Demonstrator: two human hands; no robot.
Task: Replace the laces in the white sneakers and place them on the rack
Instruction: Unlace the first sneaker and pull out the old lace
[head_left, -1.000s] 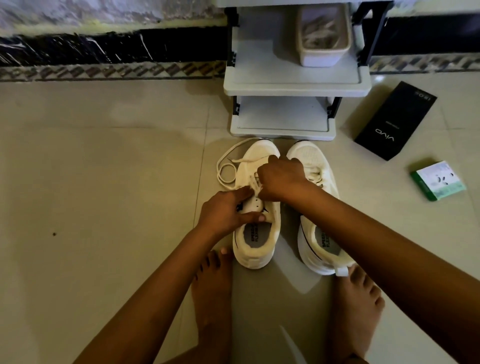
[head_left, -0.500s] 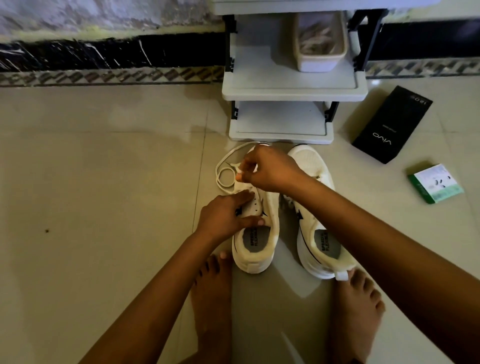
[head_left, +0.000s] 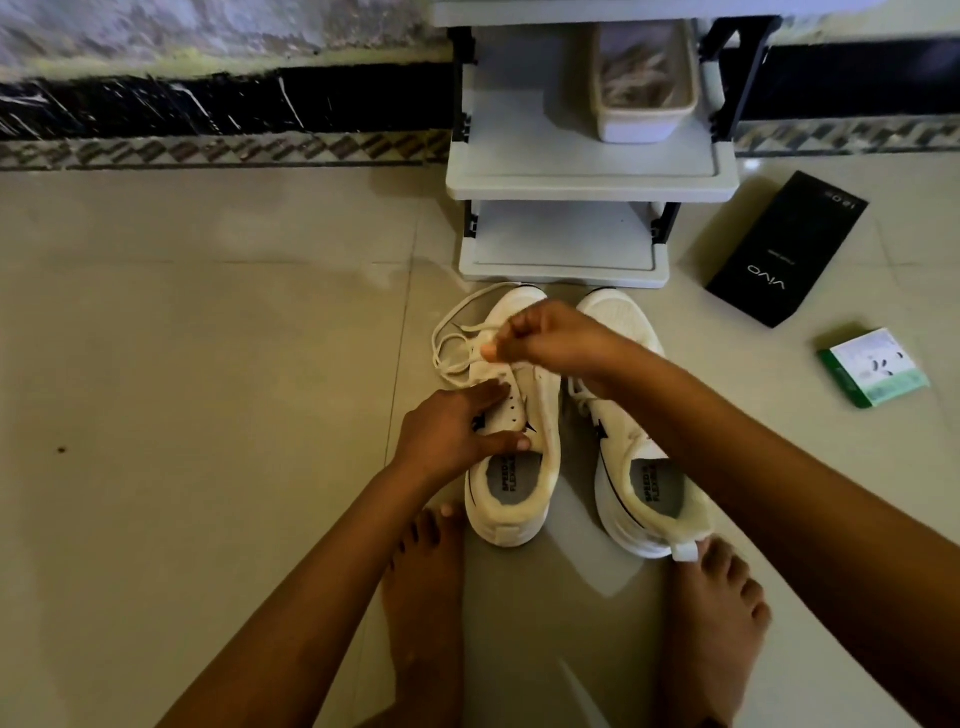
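Two white sneakers stand side by side on the floor tiles, toes toward the rack (head_left: 592, 187). My left hand (head_left: 452, 431) rests on the left sneaker (head_left: 519, 488), fingers spread over its eyelet flap and thumb across the tongue. My right hand (head_left: 550, 340) hovers over that shoe's toe and pinches its white lace (head_left: 449, 345), which loops loosely on the floor to the left. The upper eyelets of the left sneaker stand bare. The right sneaker (head_left: 628, 338) is laced, partly hidden under my right forearm.
A white bin (head_left: 641, 122) with pale items sits on the rack's upper shelf; the lower shelf (head_left: 563, 254) faces the shoes. A black box (head_left: 784, 249) and a green-white box (head_left: 872, 366) lie at the right. My bare feet (head_left: 426, 597) stand behind the sneakers.
My right hand has moved from the tongue area up toward the toe, drawing the lace out of the upper eyelets. The left hand keeps its place on the shoe.
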